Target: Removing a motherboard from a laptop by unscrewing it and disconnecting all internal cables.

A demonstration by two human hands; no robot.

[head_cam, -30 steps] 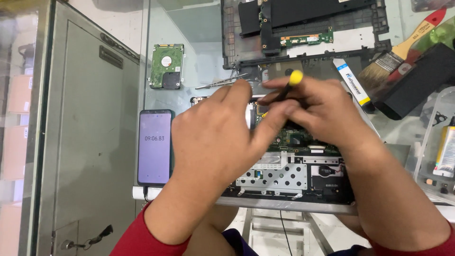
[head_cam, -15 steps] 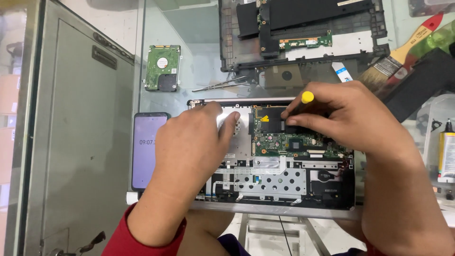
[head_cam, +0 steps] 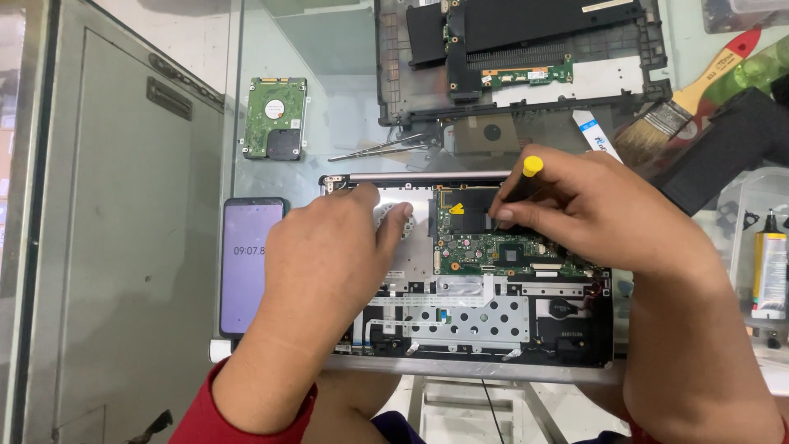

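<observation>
Glass-topped surface (head_cam: 329,74), crowded: opened laptop chassis (head_cam: 485,329) sits at the near edge with its bottom cover off, green motherboard (head_cam: 501,238) exposed in the upper right part, perforated metal plate below it.

Risks as I read them:
- Screwdriver (head_cam: 519,182) tip is down on or just above the board's upper area, hidden behind the fingers. A slip would drag steel across traces or small components right beside it.
- Flat ribbon cables run across the chassis just below the board; a lurching hand could catch one.
- Chassis front edge overhangs the surface slightly, so hard downward pressure from the left hand could tip or shift it.
- Phone (head_cam: 251,263) lies touching-close on the left, screen up; a sideways shove of the chassis would push it.
- Any loose screw could drop into the chassis or roll off the glass.

Pose:
- Right hand (head_cam: 600,218) comes in from the right, fingers pinched closed round the black shaft of the yellow-capped screwdriver, tool tilted, cap up and away.
- Left hand (head_cam: 329,263) comes from below, palm down on the left half of the chassis, fingers curled and pressing near a round silver part. Can't tell if it grips anything; looks like bracing only.

Behind: bare hard drive (head_cam: 274,117), tweezers (head_cam: 378,150), the removed black bottom cover (head_cam: 518,49), a paintbrush (head_cam: 682,103), a small bottle (head_cam: 770,271) far right. Grey metal cabinet (head_cam: 115,247) on the left.
</observation>
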